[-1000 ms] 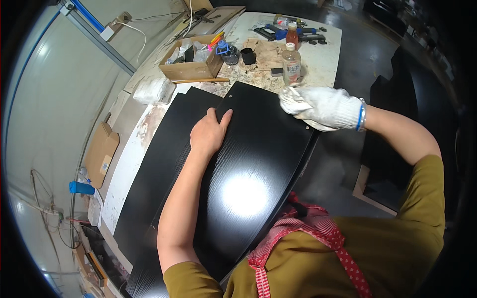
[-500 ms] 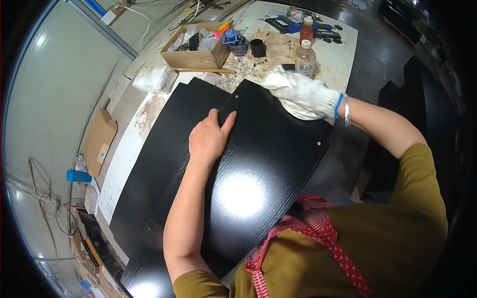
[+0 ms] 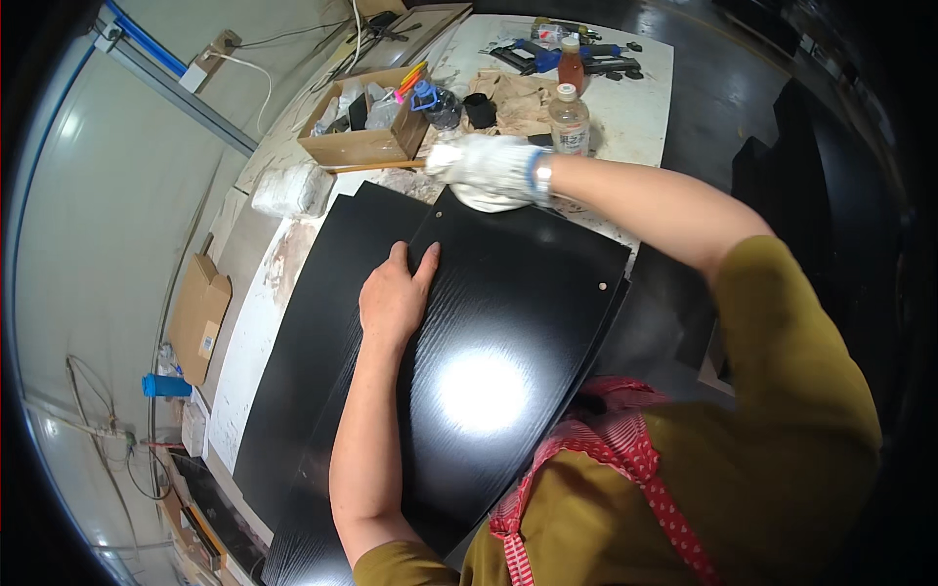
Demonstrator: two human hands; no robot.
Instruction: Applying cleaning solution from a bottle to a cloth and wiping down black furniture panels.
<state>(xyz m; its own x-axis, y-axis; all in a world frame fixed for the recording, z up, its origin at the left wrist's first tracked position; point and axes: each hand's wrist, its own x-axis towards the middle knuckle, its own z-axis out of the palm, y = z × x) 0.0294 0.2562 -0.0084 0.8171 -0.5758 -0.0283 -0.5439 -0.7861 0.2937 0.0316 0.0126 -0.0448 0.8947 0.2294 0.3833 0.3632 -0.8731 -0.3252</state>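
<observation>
Black glossy wood-grain panel [image 3: 508,332] lies flat on my work surface [image 3: 645,88], stacked over another panel. My bare left hand [image 3: 394,296] presses open-palmed on it. My gloved right hand [image 3: 486,166] grips a white cloth [image 3: 489,201] at the far edge. Wiping seems partway done; most of the face probably remains.

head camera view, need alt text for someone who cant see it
A person leans over a glossy black wooden panel on a workbench, bare left hand pressed flat on it while the white-gloved right hand holds a pale cloth against its far edge. Behind the panel sit a cardboard box of supplies and two plastic bottles.
</observation>
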